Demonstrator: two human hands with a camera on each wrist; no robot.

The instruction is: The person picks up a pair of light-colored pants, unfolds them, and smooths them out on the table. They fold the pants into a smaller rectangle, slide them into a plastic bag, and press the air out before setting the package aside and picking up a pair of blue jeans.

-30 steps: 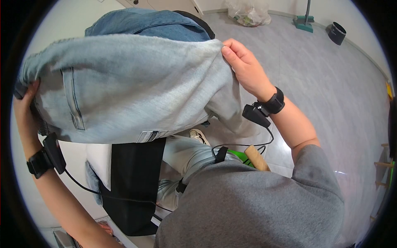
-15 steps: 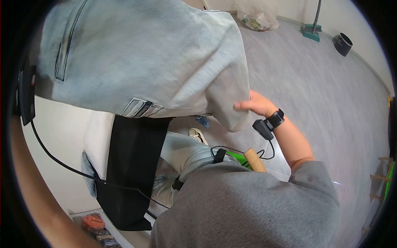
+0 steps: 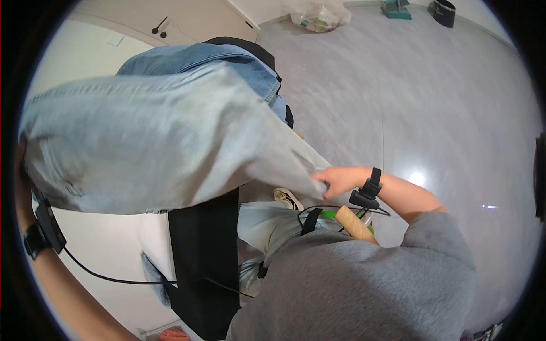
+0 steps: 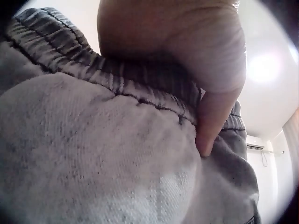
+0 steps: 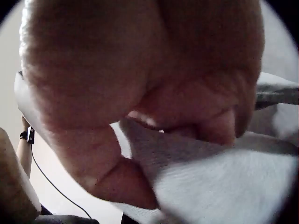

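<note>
A pair of light-blue jeans (image 3: pixel 136 142) is held out sideways in front of the person. At far left in the head view, the left hand (image 3: pixel 23 187) grips the waist end. The left wrist view shows the thumb (image 4: pixel 210 126) over the gathered elastic waistband (image 4: pixel 140 88); the other fingers are hidden. The right hand (image 3: pixel 344 181) pinches the opposite end, drawing the cloth to a point. In the right wrist view its fingers (image 5: pixel 215 126) curl toward the thumb (image 5: pixel 126 186), with pale cloth (image 5: pixel 210 182) between and below them.
Darker blue denim (image 3: pixel 170 59) lies beyond the jeans, beside something black (image 3: pixel 250 48). A black cloth (image 3: pixel 205 250) hangs over a white surface at the person's left. A wooden handle (image 3: pixel 355 224) sits by the waist. Far back are a plastic bag (image 3: pixel 321 16) and a black bin (image 3: pixel 442 12).
The right hand let its upper corner go, moved down along the edge and now pinches the lower end. The jeans swung up, then came lower; the left hand keeps the waist end.
</note>
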